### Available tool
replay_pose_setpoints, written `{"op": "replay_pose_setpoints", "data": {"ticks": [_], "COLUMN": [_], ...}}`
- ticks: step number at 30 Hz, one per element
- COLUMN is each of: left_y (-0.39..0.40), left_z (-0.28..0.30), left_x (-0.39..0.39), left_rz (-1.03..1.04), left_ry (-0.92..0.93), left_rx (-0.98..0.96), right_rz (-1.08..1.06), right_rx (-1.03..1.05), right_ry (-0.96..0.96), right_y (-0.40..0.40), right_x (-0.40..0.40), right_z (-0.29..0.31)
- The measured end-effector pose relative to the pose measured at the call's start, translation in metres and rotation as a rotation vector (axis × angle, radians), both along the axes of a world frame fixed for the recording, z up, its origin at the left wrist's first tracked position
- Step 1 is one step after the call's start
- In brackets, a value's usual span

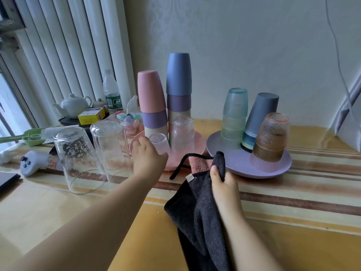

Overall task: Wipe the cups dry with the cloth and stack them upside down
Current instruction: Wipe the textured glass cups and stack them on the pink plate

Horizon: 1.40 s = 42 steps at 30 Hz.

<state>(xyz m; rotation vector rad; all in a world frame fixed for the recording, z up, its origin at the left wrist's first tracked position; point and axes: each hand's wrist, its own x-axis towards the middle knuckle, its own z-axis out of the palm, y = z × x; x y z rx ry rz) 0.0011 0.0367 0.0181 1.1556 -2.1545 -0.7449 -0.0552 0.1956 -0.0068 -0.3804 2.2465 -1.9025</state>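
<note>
Yellow striped table [293, 192], pink plate [199, 141], purple plate [234, 169], two upturned glasses [78, 157], controller [29, 163]

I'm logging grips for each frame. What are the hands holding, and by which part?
The left hand grips the small textured glass round its side, base up. The right hand pinches the dark cloth near its upper edge.

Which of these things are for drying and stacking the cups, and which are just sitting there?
For the job: dark cloth in the right hand; small clear cup in the left hand; two tall glasses; cup stacks on the pink plate and purple plate.

Just lying about: teapot, water bottle, yellow box, game controller.
</note>
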Motion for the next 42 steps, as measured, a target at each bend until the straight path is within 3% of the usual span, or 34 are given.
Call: {"op": "replay_pose_setpoints", "data": {"ticks": [2, 4, 8, 15, 19, 24, 34, 42], "left_y": [0.018, 0.038, 0.071, 0.106, 0.116, 0.129, 0.136, 0.135], "left_z": [-0.007, -0.009, 0.006, 0.038, 0.037, 0.025, 0.019, 0.03], "left_x": [0.004, 0.004, -0.022, -0.107, -0.15, -0.178, -0.184, -0.184], "left_rz": [-0.036, -0.173, -0.459, -0.683, -0.713, -0.789, -0.71, -0.713], "left_ry": [0.117, 0.188, 0.172, 0.119, 0.024, 0.133, 0.232, 0.235], "left_rx": [-0.134, -0.148, -0.153, 0.068, 0.204, 0.41, 0.229, 0.2], "right_rz": [-0.051, -0.154, -0.392, -0.628, -0.724, -0.733, -0.734, -0.711], "right_rx": [-0.015, -0.044, -0.159, -0.271, -0.297, -0.328, -0.301, -0.311], "right_ry": [0.002, 0.02, 0.058, -0.081, -0.145, -0.172, -0.156, -0.168], "right_y": [0.004, 0.012, 0.026, 0.039, 0.045, 0.043, 0.041, 0.041], "right_x": [-0.002, -0.006, -0.022, -0.043, -0.051, -0.053, -0.056, -0.054], "right_z": [0.002, 0.004, 0.004, -0.001, 0.0, 0.0, -0.002, -0.001]}}
